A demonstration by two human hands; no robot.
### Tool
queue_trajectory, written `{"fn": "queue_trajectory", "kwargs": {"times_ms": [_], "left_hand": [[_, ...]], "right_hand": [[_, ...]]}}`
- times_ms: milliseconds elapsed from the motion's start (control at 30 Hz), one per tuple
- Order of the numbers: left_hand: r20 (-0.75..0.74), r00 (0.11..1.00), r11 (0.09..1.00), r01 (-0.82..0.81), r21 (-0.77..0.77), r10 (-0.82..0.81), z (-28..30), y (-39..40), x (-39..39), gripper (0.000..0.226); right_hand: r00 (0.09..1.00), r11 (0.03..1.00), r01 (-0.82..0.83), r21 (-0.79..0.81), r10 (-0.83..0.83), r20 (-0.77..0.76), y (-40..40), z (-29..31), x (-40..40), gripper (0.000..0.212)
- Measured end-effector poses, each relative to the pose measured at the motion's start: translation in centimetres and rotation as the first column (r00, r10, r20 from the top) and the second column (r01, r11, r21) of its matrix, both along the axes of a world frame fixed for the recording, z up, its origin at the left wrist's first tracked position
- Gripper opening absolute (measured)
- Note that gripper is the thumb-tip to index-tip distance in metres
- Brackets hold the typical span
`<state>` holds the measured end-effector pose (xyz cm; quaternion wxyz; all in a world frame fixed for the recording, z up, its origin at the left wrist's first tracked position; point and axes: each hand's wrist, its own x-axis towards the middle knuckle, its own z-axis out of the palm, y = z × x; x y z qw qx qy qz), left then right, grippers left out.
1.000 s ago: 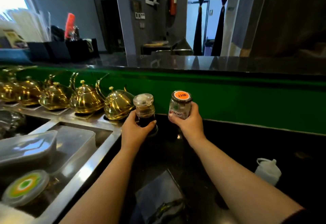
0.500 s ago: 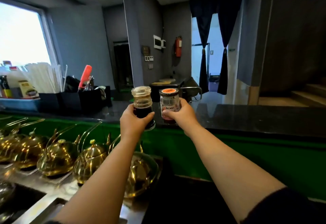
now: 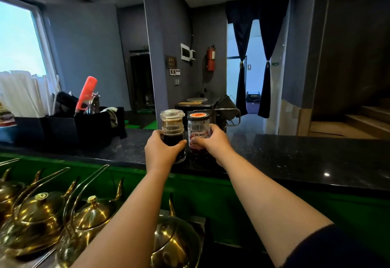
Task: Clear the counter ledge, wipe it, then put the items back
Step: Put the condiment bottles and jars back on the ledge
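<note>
My left hand (image 3: pixel 161 149) grips a clear glass sauce dispenser (image 3: pixel 172 124) with dark liquid in its lower half. My right hand (image 3: pixel 213 144) grips a jam jar (image 3: pixel 199 129) with an orange lid and a Morin label. Both stand side by side on the black speckled counter ledge (image 3: pixel 295 153), near its front edge, their bases touching the stone. My forearms reach up from below over the green front panel (image 3: pixel 211 191).
Black organizer boxes (image 3: pixel 63 128) with a red-handled tool, a metal pot and white straws stand on the ledge at the left. Several brass teapots (image 3: pixel 38 210) sit on the lower steel counter. The ledge stretches bare to the right of the jar.
Both hands lifted the dispenser and the jar from the lower counter up to the ledge; now the two containers rest on its surface. The camera tilted upward.
</note>
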<state>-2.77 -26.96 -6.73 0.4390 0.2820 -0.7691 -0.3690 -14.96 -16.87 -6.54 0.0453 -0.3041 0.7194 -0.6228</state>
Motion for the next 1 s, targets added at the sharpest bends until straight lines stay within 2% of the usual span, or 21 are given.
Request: {"fn": "queue_trajectory", "kwargs": {"times_ms": [133,200,267,333,433,733,1000], "left_hand": [[-0.001,1.000,1.000,0.005,-0.019,-0.005,-0.4,-0.2,-0.4,0.058],[0.041,0.999,0.999,0.029,-0.018,-0.028,-0.5,-0.1,-0.2,0.067],[0.115,0.991,0.998,0.064,-0.008,-0.063,-0.8,0.0,0.2,0.074],[0.156,0.985,0.997,0.077,-0.005,-0.075,-1.2,-0.1,0.7,0.073],[0.139,0.989,0.999,0.052,-0.001,-0.051,-1.5,-0.4,0.9,0.068],[0.103,0.995,1.000,-0.007,-0.015,0.008,-2.0,-1.0,-0.1,0.065],[0.111,0.991,0.996,-0.068,-0.062,0.074,-2.5,-0.7,-0.5,0.063]], "right_hand": [[0.999,1.000,-0.026,0.004,0.025,0.019,0.0,-0.1,-0.3,0.052],[1.000,0.999,-0.014,0.043,0.013,0.027,0.1,-0.3,-0.5,0.061],[0.999,0.993,0.039,0.115,-0.042,0.024,-0.1,-0.7,-0.7,0.072],[0.992,0.978,0.123,0.171,-0.123,-0.010,-0.5,-0.9,-0.8,0.074],[0.989,0.967,0.148,0.205,-0.144,-0.034,-1.0,-0.6,-0.8,0.071],[0.998,0.944,0.057,0.324,-0.047,-0.037,-4.1,0.2,-2.3,0.057],[0.999,0.949,0.039,0.312,-0.032,-0.028,-5.1,-0.4,-3.1,0.049]]}}
